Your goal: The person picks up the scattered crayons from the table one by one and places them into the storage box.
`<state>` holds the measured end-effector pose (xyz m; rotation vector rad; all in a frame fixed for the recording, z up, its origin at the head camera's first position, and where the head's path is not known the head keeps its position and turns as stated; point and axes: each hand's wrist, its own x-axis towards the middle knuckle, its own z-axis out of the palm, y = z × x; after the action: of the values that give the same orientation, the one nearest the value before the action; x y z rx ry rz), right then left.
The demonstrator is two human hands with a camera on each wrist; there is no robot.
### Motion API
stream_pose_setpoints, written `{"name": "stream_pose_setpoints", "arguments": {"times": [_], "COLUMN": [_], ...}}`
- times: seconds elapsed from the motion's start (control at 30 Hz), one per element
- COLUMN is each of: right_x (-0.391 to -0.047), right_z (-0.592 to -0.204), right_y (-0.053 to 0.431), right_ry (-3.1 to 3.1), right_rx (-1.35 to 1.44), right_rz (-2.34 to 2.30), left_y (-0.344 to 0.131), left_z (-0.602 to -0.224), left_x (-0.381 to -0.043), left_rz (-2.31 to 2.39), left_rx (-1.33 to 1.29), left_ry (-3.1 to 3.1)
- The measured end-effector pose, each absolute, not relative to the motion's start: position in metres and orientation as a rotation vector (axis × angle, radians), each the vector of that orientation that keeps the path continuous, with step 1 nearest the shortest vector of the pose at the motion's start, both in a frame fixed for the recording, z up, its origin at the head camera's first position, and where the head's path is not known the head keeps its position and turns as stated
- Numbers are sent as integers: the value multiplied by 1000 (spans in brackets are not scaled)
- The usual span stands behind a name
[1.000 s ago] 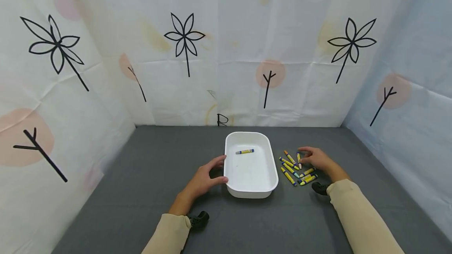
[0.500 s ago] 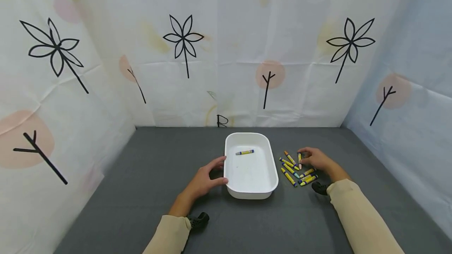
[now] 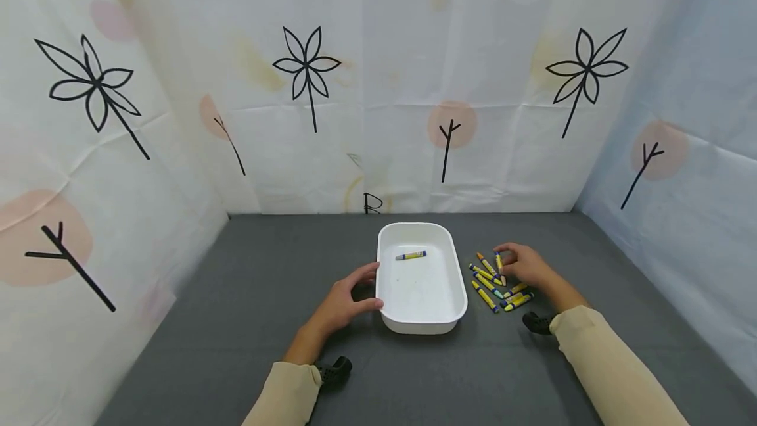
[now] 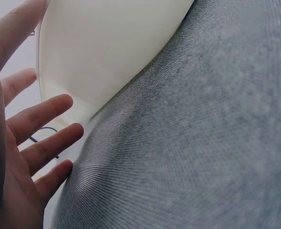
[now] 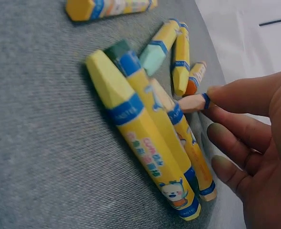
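Note:
In the head view my left hand (image 3: 340, 304) rests against the left side of a white plastic tray (image 3: 422, 329). Its thumb and fingertips touch the rim, while the left wrist view shows the other fingers spread and fairly straight beside the tray wall (image 4: 97, 47). One grey-tipped oil pastel (image 3: 411, 256) lies inside the tray, toward the back. My right hand (image 3: 528, 266) is over the loose pastels to the tray's right. Between thumb and fingers it pinches a pale peach-tipped oil pastel (image 5: 193, 103); the fingers hide most of it in the right wrist view.
Several more oil pastels in yellow wrappers lie beside the tray, among them a pale yellow one (image 5: 145, 138), a mint one (image 5: 155, 57) and an orange one (image 3: 485, 261). Grey cloth (image 3: 284, 261) covers the table. Printed white fabric (image 3: 378, 84) encloses the back and sides.
My right hand has shifted slightly to the left and back, and the pinched oil pastel has tilted and moved a little with it. The left hand stays at the tray.

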<state>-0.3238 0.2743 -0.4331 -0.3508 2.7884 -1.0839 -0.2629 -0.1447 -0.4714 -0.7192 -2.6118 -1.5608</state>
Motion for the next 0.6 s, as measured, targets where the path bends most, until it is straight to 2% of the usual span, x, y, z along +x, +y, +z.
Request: {"name": "stream_pose_setpoints", "arguments": {"times": [0.6], "right_x": [-324], "right_z": [-420], "right_y": [261], "right_ry": [2898], "right_rx": [-321], "right_rz": [-1312], "left_y": [-145], "left_z": [-476], "left_x": [-266], "left_rz": [-1560], "left_rx": [-709], "left_ry": [-2607]}}
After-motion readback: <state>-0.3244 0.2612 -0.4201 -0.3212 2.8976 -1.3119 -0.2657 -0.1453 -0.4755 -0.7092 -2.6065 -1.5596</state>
